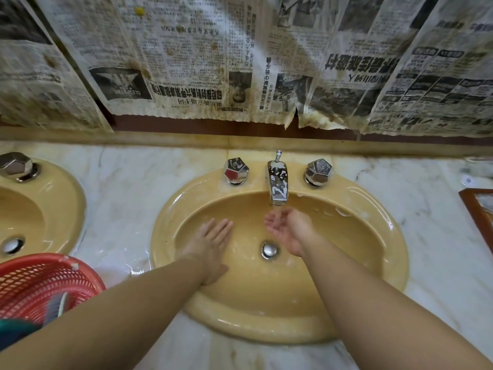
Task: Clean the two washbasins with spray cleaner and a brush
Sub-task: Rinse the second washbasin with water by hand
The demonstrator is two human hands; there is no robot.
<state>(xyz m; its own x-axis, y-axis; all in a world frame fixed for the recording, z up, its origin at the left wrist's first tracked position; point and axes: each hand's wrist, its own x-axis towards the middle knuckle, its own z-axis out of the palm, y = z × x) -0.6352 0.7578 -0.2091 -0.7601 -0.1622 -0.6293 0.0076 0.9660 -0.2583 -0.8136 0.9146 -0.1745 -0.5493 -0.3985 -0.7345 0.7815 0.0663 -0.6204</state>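
Cupped under the chrome spout (277,182), my right hand (286,231) sits palm up with its fingers loosely curled, holding nothing but the thin run of water falling into it. My left hand (210,247) lies flat with straight fingers pressed against the inner wall of the yellow oval ceramic washbasin (373,297), on the near left side of the round metal drain (269,249).

From the head camera, this basin is wet all over, with a few white flecks of foam clinging to its rim and far wall, and the two faceted chrome tap handles (236,170) stand either side of the spout. The second yellow washbasin (61,198) sits to my left, apart from this one across the white marble counter (125,196). A red plastic mesh basket (40,284) stands at the near left edge; a grey-handled tool lies in it, which may be the brush, though I cannot tell. I see no spray bottle.

I judge this to be the rinse of the right basin: carrying water by hand and wiping the suds off. Next I would need to scoop water up to the foam on the far rim, then shut off the tap.
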